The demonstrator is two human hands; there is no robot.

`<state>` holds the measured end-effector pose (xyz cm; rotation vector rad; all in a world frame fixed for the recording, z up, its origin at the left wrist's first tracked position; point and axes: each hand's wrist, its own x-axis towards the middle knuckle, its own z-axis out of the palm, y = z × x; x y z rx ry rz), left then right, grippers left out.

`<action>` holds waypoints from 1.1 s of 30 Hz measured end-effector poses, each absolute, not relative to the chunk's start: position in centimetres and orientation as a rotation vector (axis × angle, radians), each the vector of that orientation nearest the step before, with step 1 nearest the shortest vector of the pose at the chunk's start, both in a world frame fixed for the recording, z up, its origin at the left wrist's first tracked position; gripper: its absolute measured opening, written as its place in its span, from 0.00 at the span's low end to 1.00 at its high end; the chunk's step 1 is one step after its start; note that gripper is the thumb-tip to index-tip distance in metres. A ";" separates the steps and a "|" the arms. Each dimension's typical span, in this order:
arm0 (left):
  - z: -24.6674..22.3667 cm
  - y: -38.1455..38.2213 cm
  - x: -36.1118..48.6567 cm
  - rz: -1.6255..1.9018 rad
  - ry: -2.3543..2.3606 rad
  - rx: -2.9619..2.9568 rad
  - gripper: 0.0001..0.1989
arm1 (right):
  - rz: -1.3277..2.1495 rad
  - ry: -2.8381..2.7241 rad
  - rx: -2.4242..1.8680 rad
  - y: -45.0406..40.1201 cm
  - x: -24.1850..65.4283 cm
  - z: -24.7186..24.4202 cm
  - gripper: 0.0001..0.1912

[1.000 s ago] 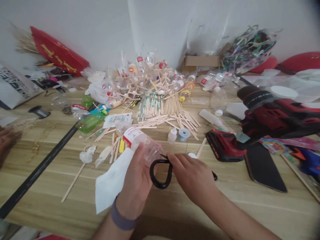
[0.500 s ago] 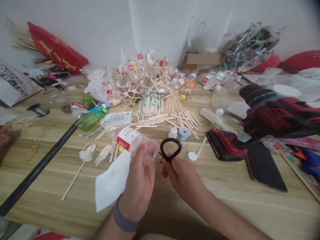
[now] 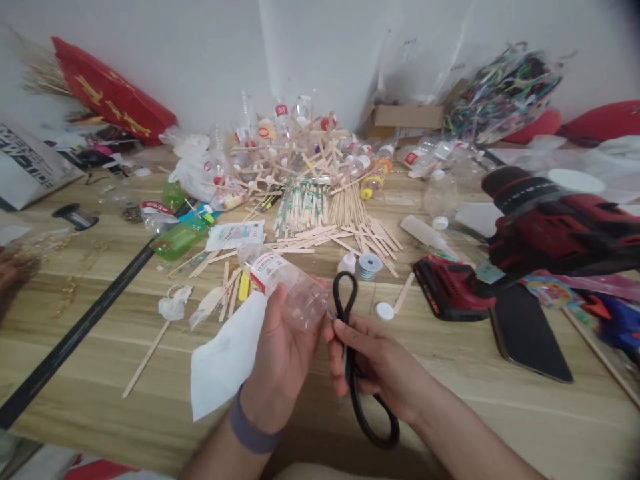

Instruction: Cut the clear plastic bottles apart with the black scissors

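A clear plastic bottle [image 3: 304, 298] with a red and white label lies tilted in my left hand [image 3: 283, 347], its base toward the right. My right hand [image 3: 367, 350] is closed on black-handled scissors [image 3: 345, 293] at the bottle's base. One handle loop points up and the other hangs below the hand. The scissor tip is at or against the bottle base; whether it goes through the plastic I cannot tell. Under and left of my left hand lies a white paper sheet [image 3: 225, 363].
Wooden sticks [image 3: 305, 240] and bottles crowd the table's middle back. At right are a red and black drill [image 3: 575, 230] and a black phone [image 3: 530, 333]. A white cap [image 3: 384, 311] lies near my right hand. Another person's hand [image 3: 10, 273] shows at the far left.
The scissors have turned in my right hand, so both handle loops now show, one hanging down. The bottle has shifted slightly right, with more of its base end visible.
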<state>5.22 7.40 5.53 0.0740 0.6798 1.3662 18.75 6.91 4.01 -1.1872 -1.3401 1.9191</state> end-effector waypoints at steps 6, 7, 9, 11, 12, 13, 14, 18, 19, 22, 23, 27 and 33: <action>6.6 7.7 5.6 1.453 0.726 -0.075 0.18 | 1.078 -1.718 -1.418 7.0 19.5 3.4 0.17; 6.8 7.7 5.6 1.460 0.734 -0.088 0.17 | 0.986 -1.739 -1.450 7.0 19.7 3.2 0.16; 7.1 7.5 5.6 1.471 0.740 -0.102 0.14 | 0.841 -1.772 -1.493 7.0 20.1 3.0 0.14; 7.3 7.4 5.6 1.482 0.743 -0.105 0.12 | 0.739 -1.793 -1.507 6.9 20.4 3.1 0.14; 7.3 7.4 5.6 1.486 0.744 -0.107 0.12 | 0.702 -1.802 -1.504 6.9 20.5 3.3 0.15; 7.3 7.3 5.6 1.485 0.743 -0.107 0.13 | 0.672 -1.816 -1.494 6.8 20.5 3.4 0.16; 7.3 7.3 5.6 1.484 0.738 -0.103 0.14 | 0.651 -1.837 -1.476 6.7 20.5 3.6 0.17; 7.1 7.1 5.7 1.459 0.699 -0.029 0.18 | 0.605 -1.942 -1.364 6.4 20.0 4.0 0.18; 7.1 7.1 5.7 1.450 0.695 -0.013 0.19 | 0.595 -1.951 -1.350 6.4 19.9 3.9 0.18; 7.3 7.0 6.0 1.427 0.690 0.000 0.22 | 0.547 -1.961 -1.352 6.5 19.5 3.7 0.18; 7.2 7.0 6.0 1.428 0.684 0.006 0.22 | 0.527 -1.967 -1.357 6.5 19.4 3.7 0.18; 6.6 6.8 6.1 1.479 0.658 0.059 0.14 | 0.414 -1.985 -1.399 6.6 19.5 3.6 0.21; 6.0 6.4 5.4 1.461 0.674 0.085 0.10 | 0.249 -2.035 -1.436 6.9 20.0 3.7 0.25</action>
